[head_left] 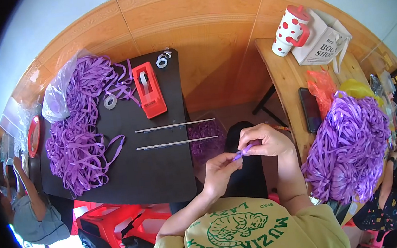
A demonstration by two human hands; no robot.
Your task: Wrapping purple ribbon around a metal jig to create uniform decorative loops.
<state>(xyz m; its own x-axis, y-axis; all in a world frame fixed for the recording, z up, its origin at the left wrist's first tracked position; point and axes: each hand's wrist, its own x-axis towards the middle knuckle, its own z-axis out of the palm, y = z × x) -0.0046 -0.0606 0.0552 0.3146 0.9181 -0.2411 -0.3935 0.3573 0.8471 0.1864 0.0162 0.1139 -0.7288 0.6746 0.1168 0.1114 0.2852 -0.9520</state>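
Note:
A small piece of purple ribbon (241,154) is pinched between both my hands, in front of my chest and over my lap. The fingertips of my left hand (219,172) close on its near-left end. On its far-right side, my right hand (269,140) grips with thumb and fingers, which hide much of it. Left of my hands, two thin metal rods (175,126) lie side by side on the black table (130,165), their right ends sticking out past its edge. Below those ends, a clear bin with purple ribbon pieces (206,140) stands low down.
Loose purple ribbon (77,146) heaps on the black table, near a red tape dispenser (150,92) and tape rolls (110,102). The wooden table at right bears another ribbon heap (349,151), a phone (310,110) and a spotted tumbler (290,31). Red stools (107,225) stand behind; people sit on both sides.

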